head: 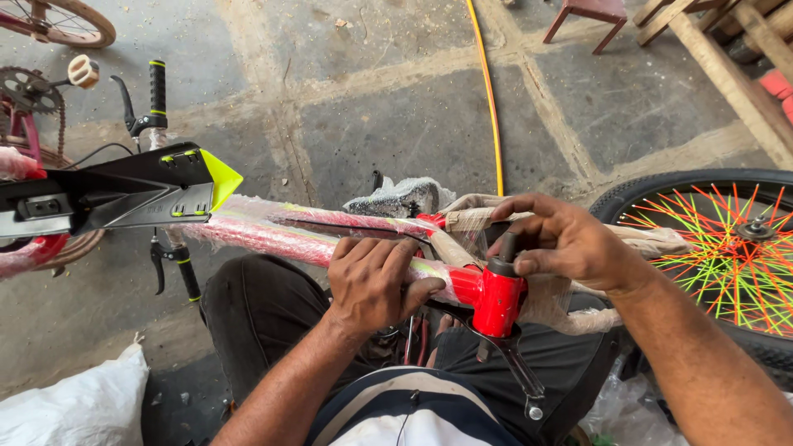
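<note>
Gripping red frame (496,299), left hand (372,281) closed (right hand (570,244) seemingly pinching).

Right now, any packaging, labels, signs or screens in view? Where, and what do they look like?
No labels, signs or screens visible; only packaging.
Clear plastic wrap: around the red frame tube, left hand gripping it.
Bubble wrap bundle: behind the frame, centre, greyish, crumpled.
Tan wrap: on tubes behind the right hand, towards the wheel.
White sack: floor, lower left, lumpy.
</note>
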{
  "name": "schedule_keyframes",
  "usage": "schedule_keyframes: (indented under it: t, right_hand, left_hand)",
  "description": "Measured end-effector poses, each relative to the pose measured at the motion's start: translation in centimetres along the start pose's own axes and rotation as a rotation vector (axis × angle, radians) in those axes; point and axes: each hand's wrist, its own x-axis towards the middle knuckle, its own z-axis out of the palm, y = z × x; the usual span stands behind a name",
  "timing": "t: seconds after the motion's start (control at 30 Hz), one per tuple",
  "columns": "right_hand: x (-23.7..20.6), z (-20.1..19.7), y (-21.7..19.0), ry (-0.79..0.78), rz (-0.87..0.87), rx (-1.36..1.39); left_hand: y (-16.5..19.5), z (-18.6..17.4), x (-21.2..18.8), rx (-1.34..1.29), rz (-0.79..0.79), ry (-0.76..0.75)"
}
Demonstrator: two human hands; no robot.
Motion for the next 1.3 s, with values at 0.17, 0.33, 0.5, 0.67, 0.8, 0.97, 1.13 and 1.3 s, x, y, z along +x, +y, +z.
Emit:
schedule_keyframes:
  t: [0.17,0.33,0.5,0.67,0.8,0.97,1.13,1.3]
  right_hand:
    - [0.0,-0.9,1.5,-0.125,-0.05,0.03]
    - [-0.2,-1.7,2.5,0.021,-0.021,0.006]
    - [0.1,-1.7,2.2,-0.075,0.007,0.164]
    - [-0.1,-1.0,1.3,-0.021,-0.031,-0.023]
    - [-0.3,-0.7,0.4,-0.039,0.045,0.13]
    - [0.0,-0.1,0.1,0.07,0.041,0.001]
    - [-0.5,0.5,-0.2,-0.036,-0.036,0.051]
    - [-0.7,1.0,-1.2,0.094,0.067,0.062]
  left_hand:
    - [0.2,0.3,0.0,0.002,-0.003,-0.02]
    - [0.2,0.3,0.4,-0.016,-0.012,0.009]
    - [0.7,-0.6,0.5,0.004,0.012,0.03]
    - [1.1,-0.8,0.3,-0.008,0.009,0.029]
    - [1.2,-0.5,0.3,0.002,0.011,0.041]
    - [1.4,-0.3,0.5,-0.008,0.023,0.062]
    - [1.8,-0.6,0.8,-0.027,0.027,0.076]
    - [2.1,-0.6,1.4,-0.028,0.006,0.061]
